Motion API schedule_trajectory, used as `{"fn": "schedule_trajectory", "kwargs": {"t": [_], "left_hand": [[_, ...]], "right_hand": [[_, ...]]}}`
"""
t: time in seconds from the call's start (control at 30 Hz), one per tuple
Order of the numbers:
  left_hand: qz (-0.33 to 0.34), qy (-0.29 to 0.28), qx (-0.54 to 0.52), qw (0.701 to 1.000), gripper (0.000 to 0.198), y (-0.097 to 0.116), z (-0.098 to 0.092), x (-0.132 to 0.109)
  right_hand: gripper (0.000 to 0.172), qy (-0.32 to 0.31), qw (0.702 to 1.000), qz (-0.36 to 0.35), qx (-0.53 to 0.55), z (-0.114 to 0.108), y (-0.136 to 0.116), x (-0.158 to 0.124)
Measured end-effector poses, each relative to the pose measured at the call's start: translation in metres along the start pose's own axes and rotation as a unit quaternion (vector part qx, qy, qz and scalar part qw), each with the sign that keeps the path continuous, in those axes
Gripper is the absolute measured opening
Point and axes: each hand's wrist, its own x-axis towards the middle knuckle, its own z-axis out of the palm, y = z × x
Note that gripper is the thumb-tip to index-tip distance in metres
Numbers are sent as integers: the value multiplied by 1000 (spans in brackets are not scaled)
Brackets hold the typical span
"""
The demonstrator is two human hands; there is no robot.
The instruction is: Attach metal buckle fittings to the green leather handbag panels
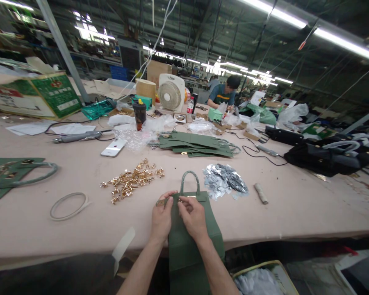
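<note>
A green handbag panel (187, 246) with a looped handle (190, 175) lies over the table's front edge, its lower part hanging down toward me. My left hand (162, 215) is closed on the panel's upper left edge, thumb on top, by a small strap end with gold metal. Fingertips of my right hand (193, 215) are pinched together at the panel just below the handle; a tiny shiny piece shows there, too small to name. To the left lies a pile of gold metal fittings (132, 180). Right of the handle is a heap of thin silver plates (224, 180).
Stacked green panels (197, 145) lie further back. Another green bag piece (12, 176) is at left, near a tape ring (69, 206). A phone (113, 148), a corded tool (76, 137), a fan (171, 93) and black bags (326, 157) surround the work. A co-worker (223, 94) sits opposite.
</note>
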Motion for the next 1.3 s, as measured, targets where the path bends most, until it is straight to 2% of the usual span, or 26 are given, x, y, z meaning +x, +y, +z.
{"fn": "schedule_trajectory", "kwargs": {"t": [0.33, 0.5, 0.57, 0.8, 0.9, 1.0, 1.13, 1.2, 1.3], "left_hand": [[39, 8, 84, 996, 25, 6, 2, -6], [36, -5, 96, 995, 25, 5, 0, -4], [35, -5, 100, 994, 24, 6, 0, -5], [29, -21, 164, 986, 29, 21, 1, -9], [74, -18, 266, 961, 31, 34, -3, -14], [130, 5, 411, 902, 27, 44, -11, -21], [81, 1, 525, 847, 27, 48, -17, -23], [63, -15, 555, 829, 29, 47, -17, -22], [60, -27, 568, 820, 30, 47, -17, -21]], "right_hand": [[22, 6, 999, -18, -40, 7, 4, 0], [26, -13, 997, 72, 8, 9, -2, 2], [26, -21, 996, 87, 13, 11, -4, 2], [33, -3, 999, 32, -32, 15, 1, -1], [43, -6, 999, 44, 4, 12, 2, -1], [50, 25, 996, 67, 62, 10, -1, -1], [48, 66, 991, 43, 105, 16, -17, 8], [43, 48, 992, 4, 120, 26, -31, 20], [31, -44, 993, -79, 76, 46, -51, 48]]}}
